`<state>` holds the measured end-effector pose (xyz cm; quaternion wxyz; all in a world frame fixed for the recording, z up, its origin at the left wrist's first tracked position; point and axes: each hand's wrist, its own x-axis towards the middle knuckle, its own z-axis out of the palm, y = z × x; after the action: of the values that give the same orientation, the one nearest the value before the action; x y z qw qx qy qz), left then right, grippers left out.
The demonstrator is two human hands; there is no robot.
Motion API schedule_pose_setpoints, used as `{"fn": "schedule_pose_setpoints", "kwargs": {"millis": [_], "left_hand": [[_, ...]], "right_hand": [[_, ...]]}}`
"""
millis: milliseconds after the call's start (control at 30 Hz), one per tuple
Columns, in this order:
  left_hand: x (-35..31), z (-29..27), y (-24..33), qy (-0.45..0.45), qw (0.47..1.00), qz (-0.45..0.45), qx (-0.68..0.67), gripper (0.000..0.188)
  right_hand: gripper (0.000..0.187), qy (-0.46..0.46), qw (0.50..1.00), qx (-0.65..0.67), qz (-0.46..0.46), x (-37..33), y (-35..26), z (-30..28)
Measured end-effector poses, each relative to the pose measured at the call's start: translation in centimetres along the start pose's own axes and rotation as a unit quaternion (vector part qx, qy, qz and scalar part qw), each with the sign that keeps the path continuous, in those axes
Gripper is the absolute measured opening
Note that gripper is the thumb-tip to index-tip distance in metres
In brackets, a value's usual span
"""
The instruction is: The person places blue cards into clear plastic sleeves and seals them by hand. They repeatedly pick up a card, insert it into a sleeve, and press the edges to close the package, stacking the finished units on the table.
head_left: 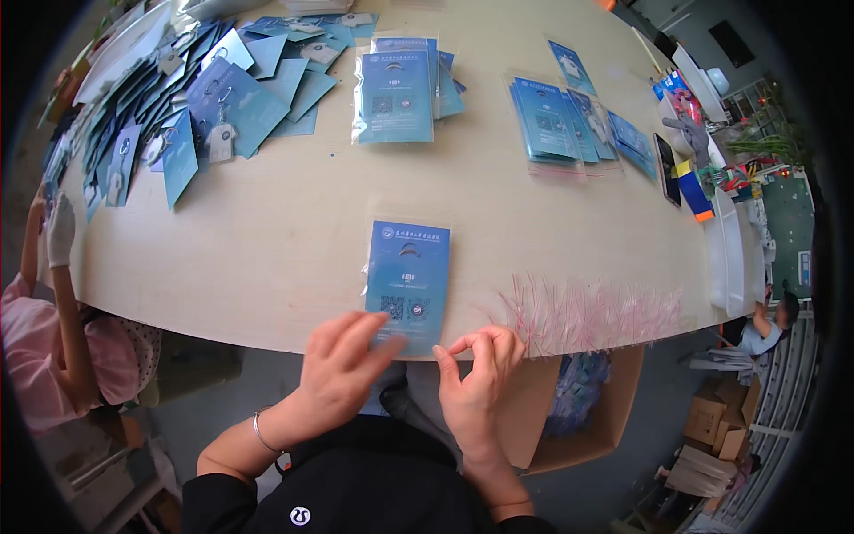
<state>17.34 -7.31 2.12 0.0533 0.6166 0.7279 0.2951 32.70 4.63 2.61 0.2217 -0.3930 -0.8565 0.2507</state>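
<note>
A blue printed card in a clear plastic sleeve (407, 267) lies flat at the table's near edge, right in front of me. Over its lower left part is my left hand (342, 369), fingers stretched and apart, the tips smeared by motion; I see nothing held in it. At the sleeve's lower right corner, the thumb and index finger of my right hand (480, 369) are pinched together. Whatever sits between those fingertips is too small to make out. Just right of that hand, a row of thin clear strips with pink edges (592, 311) lines the table edge.
Stacked sleeved cards (396, 98) lie farther back, with another group (551, 125) to the right. A large heap of blue cards with keychains (222, 98) covers the far left. An open cardboard box (623, 400) stands below the edge. A person's gloved hand (60, 231) is at left.
</note>
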Motion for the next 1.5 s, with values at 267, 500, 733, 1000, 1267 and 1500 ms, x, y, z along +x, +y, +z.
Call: {"fn": "schedule_pose_setpoints", "kwargs": {"millis": [267, 500, 733, 1000, 1267, 1500], "left_hand": [[0.0, 0.9, 0.4, -0.112, 0.971, 0.136, 0.159, 0.057], [0.5, -1.2, -2.0, 0.104, 0.965, 0.218, 0.101, 0.029], [15.6, -3.1, -10.3, 0.134, 0.959, 0.137, 0.208, 0.047], [15.2, -0.4, -7.3, -0.045, 0.985, 0.158, 0.042, 0.056], [7.1, -1.2, -4.1, -0.176, 0.969, 0.142, 0.103, 0.06], [7.2, -1.1, -4.0, -0.165, 0.971, 0.141, 0.102, 0.059]], "right_hand": [[0.013, -0.027, 0.995, 0.023, -0.091, 3.2, 1.1, -3.0], [0.071, -0.054, 0.962, -0.243, -0.11, 18.4, 8.2, -2.8], [0.09, -0.161, 0.93, -0.297, -0.146, 13.3, 1.4, 0.1], [0.084, -0.127, 0.945, -0.215, -0.209, 2.4, -2.7, 1.0], [0.023, -0.019, 0.992, 0.01, -0.128, 1.9, 0.3, -2.9], [0.016, -0.046, 0.983, -0.032, -0.177, 4.7, 1.9, -1.9]]}}
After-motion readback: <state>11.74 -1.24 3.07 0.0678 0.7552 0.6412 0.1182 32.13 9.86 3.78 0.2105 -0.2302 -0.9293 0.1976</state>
